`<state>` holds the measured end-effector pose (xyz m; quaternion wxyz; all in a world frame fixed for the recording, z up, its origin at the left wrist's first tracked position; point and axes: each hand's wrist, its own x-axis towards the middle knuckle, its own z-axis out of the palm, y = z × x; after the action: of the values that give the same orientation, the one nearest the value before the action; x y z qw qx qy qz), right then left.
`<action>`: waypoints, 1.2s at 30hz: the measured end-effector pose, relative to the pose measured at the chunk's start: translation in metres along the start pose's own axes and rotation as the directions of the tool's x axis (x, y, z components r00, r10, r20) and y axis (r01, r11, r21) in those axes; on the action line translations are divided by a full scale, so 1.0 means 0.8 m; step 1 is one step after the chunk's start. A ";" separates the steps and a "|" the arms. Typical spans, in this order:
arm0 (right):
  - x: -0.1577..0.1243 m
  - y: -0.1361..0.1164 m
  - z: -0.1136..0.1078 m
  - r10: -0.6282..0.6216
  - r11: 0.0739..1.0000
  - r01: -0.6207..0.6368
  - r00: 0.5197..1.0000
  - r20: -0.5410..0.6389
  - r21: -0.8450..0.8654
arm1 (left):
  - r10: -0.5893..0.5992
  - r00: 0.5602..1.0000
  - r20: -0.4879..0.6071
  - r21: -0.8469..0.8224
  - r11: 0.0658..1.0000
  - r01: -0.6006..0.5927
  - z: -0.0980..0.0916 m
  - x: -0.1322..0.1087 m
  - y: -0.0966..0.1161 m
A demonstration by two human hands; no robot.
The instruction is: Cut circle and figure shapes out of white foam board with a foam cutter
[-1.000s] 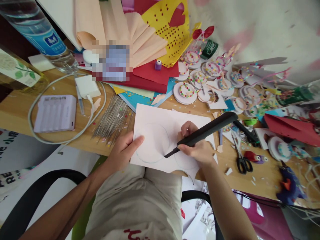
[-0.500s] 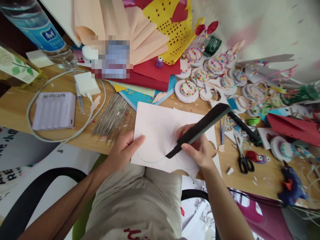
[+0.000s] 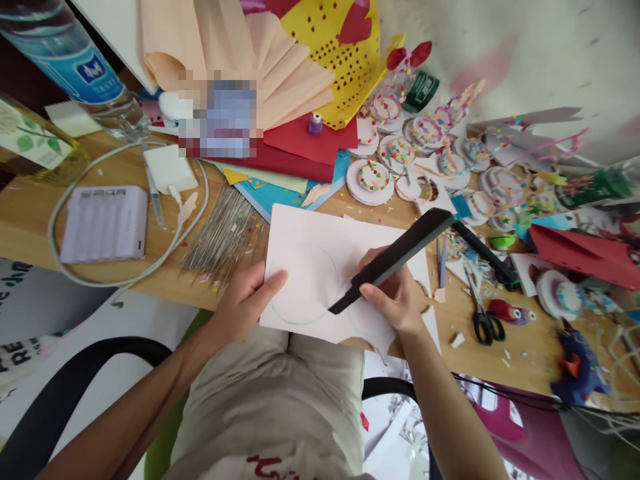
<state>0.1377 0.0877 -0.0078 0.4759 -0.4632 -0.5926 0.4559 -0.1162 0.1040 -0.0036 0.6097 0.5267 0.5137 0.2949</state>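
A white sheet (image 3: 320,260) with a faint drawn circle lies at the near edge of the wooden table (image 3: 30,227). My left hand (image 3: 247,303) pinches the sheet's left edge, thumb on top. My right hand (image 3: 395,293) is closed round a long black knife-like tool (image 3: 395,257), whose tip rests on the sheet at the circle's lower right.
Black scissors (image 3: 480,310) lie to the right of the sheet. Behind it are round decorated paper discs (image 3: 373,180), stacked coloured paper (image 3: 295,143), a bundle of thin wires (image 3: 225,233), a lilac power bank (image 3: 105,223) with a white cable and a water bottle (image 3: 75,67).
The black tool has swung more upright and its tip has shifted slightly along the circle. My right hand turned with it. My left hand stays on the sheet.
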 end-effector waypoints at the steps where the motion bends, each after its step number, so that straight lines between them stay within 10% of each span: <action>1: 0.000 0.000 0.000 0.005 1.000 -0.005 1.000 0.001 0.008 | -0.001 1.000 0.003 0.001 1.000 0.001 0.000 0.000 0.000; 36: 0.005 0.007 0.003 0.172 0.971 -0.108 0.936 -0.307 0.213 | 0.030 1.000 0.007 0.017 0.999 -0.030 -0.001 0.001 -0.001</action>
<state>0.1358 0.0920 -0.0132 0.5753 -0.5243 -0.4250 0.4621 -0.1167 0.1045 -0.0042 0.6024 0.5404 0.5062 0.2980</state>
